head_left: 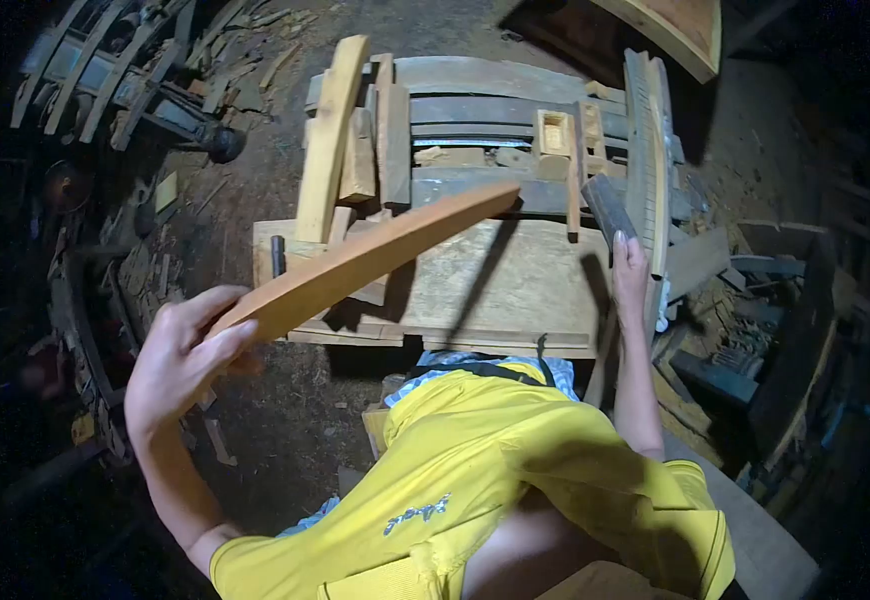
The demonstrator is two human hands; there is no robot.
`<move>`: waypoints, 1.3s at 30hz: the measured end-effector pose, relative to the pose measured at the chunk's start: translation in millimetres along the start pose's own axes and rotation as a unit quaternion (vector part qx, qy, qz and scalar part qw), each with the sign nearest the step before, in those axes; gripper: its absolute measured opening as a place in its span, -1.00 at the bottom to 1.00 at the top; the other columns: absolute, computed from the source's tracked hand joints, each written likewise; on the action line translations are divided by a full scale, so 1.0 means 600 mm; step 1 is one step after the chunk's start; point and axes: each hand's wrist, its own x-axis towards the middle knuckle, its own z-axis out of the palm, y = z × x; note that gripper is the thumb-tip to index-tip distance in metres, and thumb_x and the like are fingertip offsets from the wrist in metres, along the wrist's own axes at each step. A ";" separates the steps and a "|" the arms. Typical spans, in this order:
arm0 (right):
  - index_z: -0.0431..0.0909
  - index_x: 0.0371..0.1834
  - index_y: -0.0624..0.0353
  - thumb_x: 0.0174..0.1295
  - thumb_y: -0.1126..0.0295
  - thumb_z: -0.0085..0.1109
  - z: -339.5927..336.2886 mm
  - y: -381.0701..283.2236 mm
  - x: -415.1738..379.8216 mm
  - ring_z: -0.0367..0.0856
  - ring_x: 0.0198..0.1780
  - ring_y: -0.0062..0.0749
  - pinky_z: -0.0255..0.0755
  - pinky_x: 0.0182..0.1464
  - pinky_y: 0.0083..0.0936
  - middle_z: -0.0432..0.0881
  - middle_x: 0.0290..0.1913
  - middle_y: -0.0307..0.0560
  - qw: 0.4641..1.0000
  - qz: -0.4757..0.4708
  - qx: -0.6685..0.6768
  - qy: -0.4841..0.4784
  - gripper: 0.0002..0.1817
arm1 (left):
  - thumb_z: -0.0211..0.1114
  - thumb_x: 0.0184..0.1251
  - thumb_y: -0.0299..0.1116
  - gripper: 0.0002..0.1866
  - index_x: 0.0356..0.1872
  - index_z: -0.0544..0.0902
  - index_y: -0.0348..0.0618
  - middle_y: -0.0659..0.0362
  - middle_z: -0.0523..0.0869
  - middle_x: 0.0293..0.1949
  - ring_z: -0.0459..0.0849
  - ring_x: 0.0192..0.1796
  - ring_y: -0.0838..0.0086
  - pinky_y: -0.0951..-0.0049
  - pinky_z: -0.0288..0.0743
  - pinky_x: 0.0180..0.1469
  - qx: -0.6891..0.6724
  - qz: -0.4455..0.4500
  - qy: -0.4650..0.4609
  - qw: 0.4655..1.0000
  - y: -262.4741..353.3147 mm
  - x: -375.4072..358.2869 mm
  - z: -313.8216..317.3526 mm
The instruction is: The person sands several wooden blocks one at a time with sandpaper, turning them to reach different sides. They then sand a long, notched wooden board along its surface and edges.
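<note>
My left hand [190,345] is wrapped round the near end of a long, reddish-brown wooden board [375,255]. The board slants up to the right above the workbench [545,270], and its far end narrows. At the bench's right side my right hand [631,268] grips a dark, flat, oblong block [609,208] by its lower end. What kind of block it is I cannot make out. A short dark peg [278,256] stands near the bench's left edge, close to the board.
A pale beam [333,140] and shorter wood pieces [358,165] rest at the bench's back left. A hollowed wooden block [555,132] and a thin strip [574,190] lie at the back right. Curved slats [645,150] border the right side. Scraps litter the floor [255,75].
</note>
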 end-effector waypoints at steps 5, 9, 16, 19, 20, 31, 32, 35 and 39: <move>0.40 -0.43 0.34 0.29 0.24 -0.10 0.082 -0.110 -0.014 0.29 -0.57 -0.33 0.24 -0.44 -0.37 0.38 -0.59 0.05 0.995 -0.051 0.072 -0.037 -0.67 | 0.20 0.15 -0.35 -0.65 -0.15 0.49 -0.47 0.07 0.60 -0.42 0.63 -0.40 0.53 0.54 0.58 -0.34 0.022 -0.020 -0.024 0.999 0.002 0.014 -0.015; 0.42 -0.47 0.31 0.27 0.34 -0.14 0.124 -0.263 -0.078 0.48 -0.36 -0.15 0.32 -0.30 -0.27 0.52 -0.42 0.12 0.964 -0.188 0.065 -0.175 -0.73 | 0.19 0.13 -0.42 -0.65 -0.09 0.48 -0.45 0.09 0.61 -0.30 0.61 -0.31 0.53 0.56 0.55 -0.24 -0.033 0.001 -0.052 0.998 0.002 0.000 -0.017; 0.47 -0.08 0.24 -0.10 0.60 0.12 0.125 -0.460 -0.166 0.37 0.16 -0.10 0.21 0.16 0.00 0.45 0.11 -0.08 0.810 -0.532 0.223 -0.101 -0.60 | 0.16 0.17 -0.50 -0.68 -0.06 0.45 -0.46 0.06 0.59 -0.21 0.60 -0.15 0.43 0.46 0.51 -0.06 -0.148 0.029 0.031 0.988 0.013 -0.030 0.004; 0.46 -0.02 0.21 -0.07 0.58 0.14 0.146 -0.422 -0.159 0.32 0.22 -0.11 0.11 0.24 0.03 0.47 0.11 -0.15 0.821 -0.517 0.210 -0.121 -0.56 | 0.11 0.19 -0.53 -0.69 -0.04 0.43 -0.47 0.02 0.58 -0.16 0.60 -0.12 0.36 0.43 0.52 -0.06 -0.157 0.052 0.059 0.984 0.001 -0.033 0.015; 0.55 -0.25 0.17 -0.09 0.58 0.12 0.161 -0.396 -0.155 0.27 0.25 -0.16 0.07 0.26 0.01 0.44 0.13 -0.15 0.830 -0.512 0.195 -0.104 -0.73 | 0.11 0.19 -0.53 -0.68 -0.03 0.43 -0.47 0.00 0.57 -0.15 0.61 -0.12 0.34 0.41 0.51 -0.05 -0.155 0.054 0.052 0.985 0.000 -0.035 0.019; 0.49 -0.42 0.32 0.21 0.42 -0.11 0.293 0.088 0.037 0.47 0.02 -0.07 0.32 0.02 -0.11 0.54 -0.12 0.17 0.970 -0.183 -0.126 -0.099 -0.79 | 0.17 0.16 -0.50 -0.64 -0.01 0.44 -0.42 -0.06 0.53 -0.03 0.60 -0.07 0.27 0.35 0.54 -0.07 -0.148 0.085 0.089 0.981 -0.043 -0.044 0.033; 0.49 -0.42 0.32 0.21 0.42 -0.11 0.283 0.103 0.048 0.47 0.02 -0.07 0.32 0.02 -0.11 0.54 -0.12 0.17 0.970 -0.185 -0.126 -0.097 -0.79 | 0.16 0.16 -0.49 -0.62 0.02 0.42 -0.42 -0.06 0.53 -0.02 0.59 -0.07 0.27 0.36 0.54 -0.08 -0.181 0.079 0.080 0.977 -0.045 -0.043 0.035; 0.45 -0.37 0.35 0.27 0.33 -0.15 0.275 0.109 0.070 0.44 -0.01 0.03 0.24 0.05 -0.08 0.51 -0.09 0.20 0.941 -0.232 -0.205 -0.139 -0.72 | 0.12 0.21 -0.35 -0.55 0.08 0.36 -0.41 -0.10 0.47 0.05 0.62 -0.17 0.32 0.44 0.58 -0.24 -0.219 0.110 0.158 0.957 -0.028 -0.030 0.061; 0.39 -0.38 0.30 0.32 0.24 -0.25 0.269 0.024 0.049 0.42 -0.15 0.12 0.19 -0.02 -0.07 0.47 -0.28 0.26 0.983 -0.100 -0.080 -0.134 -0.66 | 0.12 0.24 -0.31 -0.62 -0.03 0.37 -0.40 -0.18 0.49 -0.01 0.66 -0.43 0.34 0.53 0.57 -0.45 -0.367 0.165 0.182 0.897 -0.067 0.014 0.053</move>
